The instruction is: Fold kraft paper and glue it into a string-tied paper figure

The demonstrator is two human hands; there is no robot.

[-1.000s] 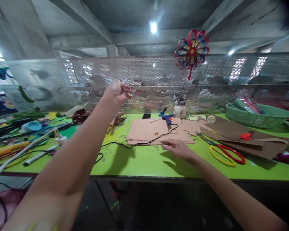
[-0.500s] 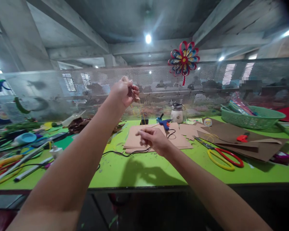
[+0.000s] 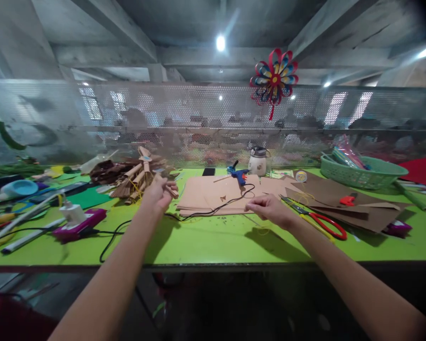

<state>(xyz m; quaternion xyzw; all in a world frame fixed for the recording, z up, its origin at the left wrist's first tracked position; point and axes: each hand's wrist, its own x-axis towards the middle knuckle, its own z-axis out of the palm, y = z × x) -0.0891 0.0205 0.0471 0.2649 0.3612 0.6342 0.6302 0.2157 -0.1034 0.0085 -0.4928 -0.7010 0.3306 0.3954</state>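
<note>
My left hand (image 3: 159,195) is low over the table, left of a stack of tan paper sheets (image 3: 199,193), with its fingers closed on a small brown paper piece (image 3: 172,191). Just behind it, a figure of rolled brown paper (image 3: 145,163) leans among a heap of brown paper pieces. My right hand (image 3: 271,209) is at the front right corner of the stack, thumb and fingers pinched together. A thin yellow thread (image 3: 263,231) loops beneath that hand and seems to run to its fingertips. Scissors (image 3: 326,225) with red and yellow handles lie right of it.
A blue glue gun (image 3: 239,177) rests on the stack, its black cord crossing the sheets. Behind stand a white jar (image 3: 258,163) and a black phone (image 3: 209,171). Right are brown sheets (image 3: 362,201) and a green basket (image 3: 371,173); left, a purple power strip (image 3: 80,225).
My left hand has come down from high above the table to the left of the stack. My right hand has moved right, off the stack's middle. The view has shifted slightly.
</note>
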